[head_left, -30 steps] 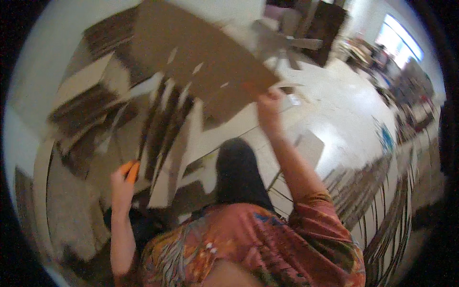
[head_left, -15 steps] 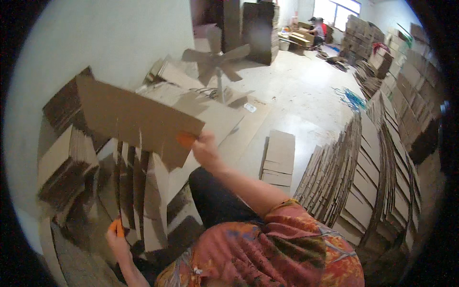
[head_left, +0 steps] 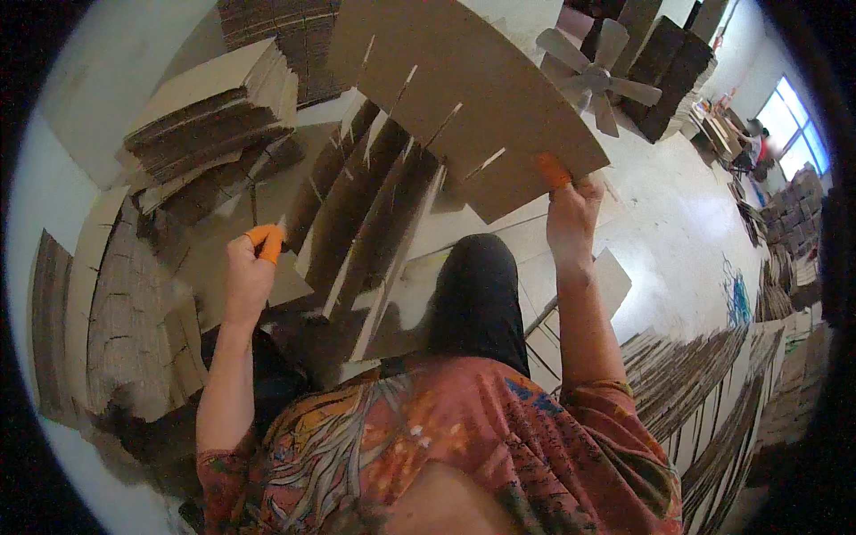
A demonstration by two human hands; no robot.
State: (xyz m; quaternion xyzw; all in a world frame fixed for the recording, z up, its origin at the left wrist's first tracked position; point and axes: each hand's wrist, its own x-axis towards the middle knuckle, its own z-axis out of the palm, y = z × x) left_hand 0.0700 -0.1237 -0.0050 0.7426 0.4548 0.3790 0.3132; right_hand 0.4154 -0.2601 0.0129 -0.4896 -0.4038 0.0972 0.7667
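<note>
A large brown cardboard sheet [head_left: 481,71] with several slots along its lower side is raised in front of me. My right hand [head_left: 572,212], orange covers on its fingertips, is closed on the sheet's right corner. Below the sheet, several upright cardboard strips [head_left: 382,223] stand side by side and slanted, their upper ends meeting the slots. My left hand [head_left: 251,272], also with orange fingertip covers, pinches at the lower left end of the leftmost strip. How deep the strips sit in the slots is hard to make out.
A stack of folded cardboard [head_left: 209,98] rises at the left, with more bundled sheets [head_left: 134,312] below it. A fan [head_left: 596,78] stands beyond the large sheet. Rows of cardboard [head_left: 687,383] lean at the right. Blue cord [head_left: 736,294] lies on the floor; people sit far off.
My view has turned, tilting the room. The large sheet now shows its slotted face over the strips. My left hand appears higher, still by the strips; my right hand keeps its corner.
</note>
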